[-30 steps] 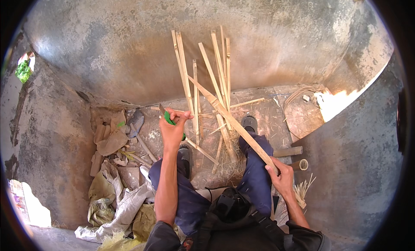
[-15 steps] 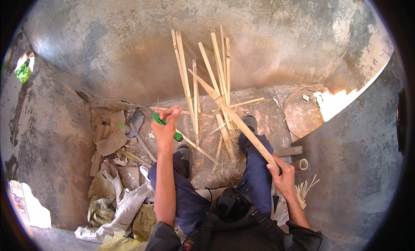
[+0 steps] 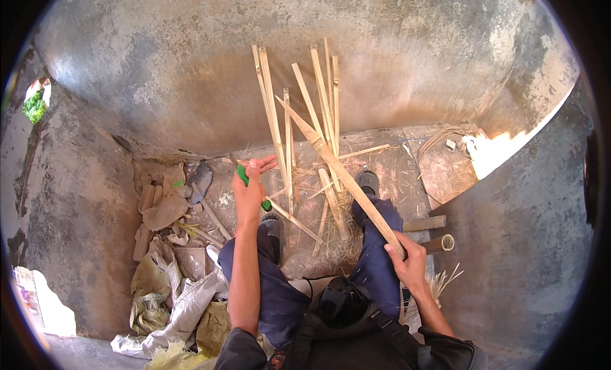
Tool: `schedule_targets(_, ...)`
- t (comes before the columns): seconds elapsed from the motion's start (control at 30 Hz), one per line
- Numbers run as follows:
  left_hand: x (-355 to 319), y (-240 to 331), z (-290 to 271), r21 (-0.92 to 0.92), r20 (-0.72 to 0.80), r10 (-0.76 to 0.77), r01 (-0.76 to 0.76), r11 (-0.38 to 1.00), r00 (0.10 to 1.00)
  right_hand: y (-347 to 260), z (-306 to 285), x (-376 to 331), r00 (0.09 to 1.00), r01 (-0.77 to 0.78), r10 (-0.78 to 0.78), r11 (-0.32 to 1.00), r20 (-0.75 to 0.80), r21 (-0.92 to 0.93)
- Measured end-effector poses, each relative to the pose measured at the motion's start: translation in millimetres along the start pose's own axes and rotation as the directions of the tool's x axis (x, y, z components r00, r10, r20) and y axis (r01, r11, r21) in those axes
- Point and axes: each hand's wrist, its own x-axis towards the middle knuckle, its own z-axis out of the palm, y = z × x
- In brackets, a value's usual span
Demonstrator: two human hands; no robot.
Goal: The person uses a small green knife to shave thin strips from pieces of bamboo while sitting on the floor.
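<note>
My left hand (image 3: 249,190) is closed round a green-handled knife (image 3: 242,174), with some fingers stretched out to the right. A short dark piece like a blade sticks out past the thumb; the handle's other end shows below the palm. In my right hand (image 3: 410,260) is the lower end of a long split bamboo strip (image 3: 356,190). The strip slants up to the left, and its far end narrows to a point. The knife and strip are apart. Beyond them, several bamboo strips (image 3: 266,93) lean against the wall.
Short bamboo pieces (image 3: 333,204) and shavings lie between my feet. Bamboo tubes (image 3: 439,244) are at the right by the wall. Sacks (image 3: 184,304) heap at the lower left, near broken tiles (image 3: 166,211). Stained walls (image 3: 191,71) enclose the space.
My left hand has shifted slightly right and turned, so the dark end of the knife now shows. My right hand has drawn the bamboo strip a little to the left.
</note>
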Motion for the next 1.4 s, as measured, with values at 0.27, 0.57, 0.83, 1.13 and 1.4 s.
schedule_targets(0.27,-8.2,-11.8,5.4,0.561,0.046,0.369,-0.330,0.759,0.928,-1.8,4.0,1.7,0.996,0.062,-0.066,0.995,-0.053,-0.079)
schedule_targets(0.57,-24.5,-14.6,42.1,0.643,0.197,0.460,-0.469,0.606,0.866,-6.0,7.6,0.1,0.998,0.062,-0.063,0.996,0.001,-0.063)
schedule_targets(0.83,-17.6,-25.5,40.1,0.402,0.158,0.330,-0.366,0.840,0.931,-3.5,7.6,-1.4,0.996,0.086,-0.085,0.995,0.010,-0.050)
schedule_targets(1.13,-10.4,-28.8,31.2,0.049,0.132,0.242,-0.250,0.967,0.961,1.3,-18.7,5.1,0.792,-0.345,0.165,0.915,0.588,0.208)
schedule_targets(1.4,-14.1,-16.5,33.7,0.508,0.204,0.392,-0.439,0.741,0.897,-30.0,-35.4,13.2,0.880,-0.198,0.175,0.980,0.442,0.007)
